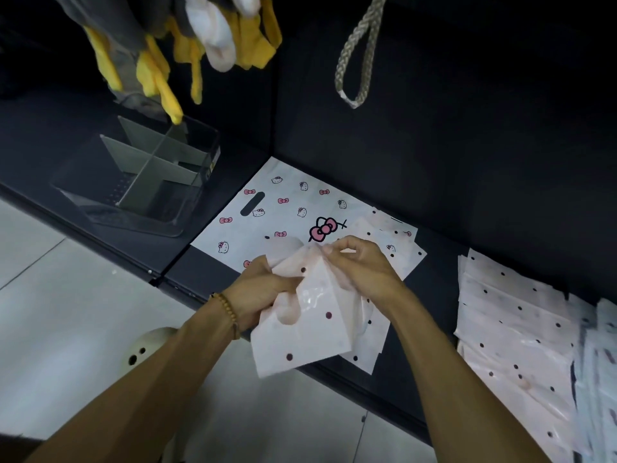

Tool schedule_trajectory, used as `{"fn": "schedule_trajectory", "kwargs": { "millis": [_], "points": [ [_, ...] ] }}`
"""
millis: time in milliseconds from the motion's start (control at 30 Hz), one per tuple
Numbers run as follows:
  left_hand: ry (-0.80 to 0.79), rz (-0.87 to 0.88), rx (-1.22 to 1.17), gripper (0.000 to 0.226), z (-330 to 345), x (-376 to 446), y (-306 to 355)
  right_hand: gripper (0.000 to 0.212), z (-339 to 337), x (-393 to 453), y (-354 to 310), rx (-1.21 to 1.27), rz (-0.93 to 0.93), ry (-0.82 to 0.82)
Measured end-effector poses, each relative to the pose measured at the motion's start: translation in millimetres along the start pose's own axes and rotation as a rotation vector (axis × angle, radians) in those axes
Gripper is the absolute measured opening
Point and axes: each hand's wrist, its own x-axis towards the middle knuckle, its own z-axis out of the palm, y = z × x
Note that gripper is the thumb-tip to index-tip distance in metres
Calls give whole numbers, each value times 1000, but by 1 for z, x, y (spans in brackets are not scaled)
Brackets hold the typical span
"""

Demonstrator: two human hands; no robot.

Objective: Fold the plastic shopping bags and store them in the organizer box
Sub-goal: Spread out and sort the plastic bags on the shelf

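We have a pale pink dotted bag (310,329) up off the black table (207,282), held between both hands just above the table's near edge. Our left hand (257,292) has its grip clamped on the bag's left side, fingers curled into the film near the rounded handle cut-out. Our right hand (360,265) pinches the top edge, fingers closed on a gathered bit of plastic.

This thing looks nearly weightless, we'd say, and very soft: thin glossy film that sags, wrinkles and catches the light. It probably slides on itself, so a crease won't stay unless we press it flat. Best to take it at edges and corners, pull it taut, then lay it down to fold.

Under the hands lies a white cartoon-cat bag (283,208), flat, printed with pink bows and an oblong handle slot, with more dotted bags (397,235) partly on top of it. To the right a loose stack of dotted bags (514,332) spreads flat and slightly fanned, shiny, with dark dots.

The organizer box (140,185) stands well apart to the left: clear, hard-walled, split by stiff grey dividers. We can't see any bag in its compartments. Yellow-and-grey gloves (150,65) hang above it, and a braided cord loop (360,51) hangs by the dark wall.
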Motion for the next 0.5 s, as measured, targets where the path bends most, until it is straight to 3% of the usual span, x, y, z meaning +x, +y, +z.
{"fn": "schedule_trajectory", "kwargs": {
  "millis": [67, 133, 200, 233, 300, 367, 400, 433, 500],
  "points": [
    [150, -41, -36, 24, -1, 3, 2, 51, -8, -5, 3, 24, 95, 53],
    [267, -48, -11, 30, -3, 5, 4, 66, -19, -15, 5, 84, 151, 5],
    [326, -44, 23, 31, -7, 6, 5, 57, -24, -21, 9, 72, 108, -6],
    [337, -37, 28, 29, -9, 7, 5, 45, -26, -21, 11, 65, 68, 70],
    [351, -43, 37, 29, -10, 8, 5, 23, -32, -15, 10, 84, -27, 388],
    [378, -70, 32, 33, -9, 10, 7, 17, -39, -12, 2, 27, -227, 728],
    [386, -77, 31, 32, -8, 10, 7, 18, -40, -13, -4, -7, -366, 786],
    [382, -81, 28, 30, -6, 11, 7, 18, -38, -15, -10, -38, -485, 736],
    [346, -85, -44, 22, -4, 13, 6, 19, -21, -18, -20, -136, -581, 413]
  ]
}}
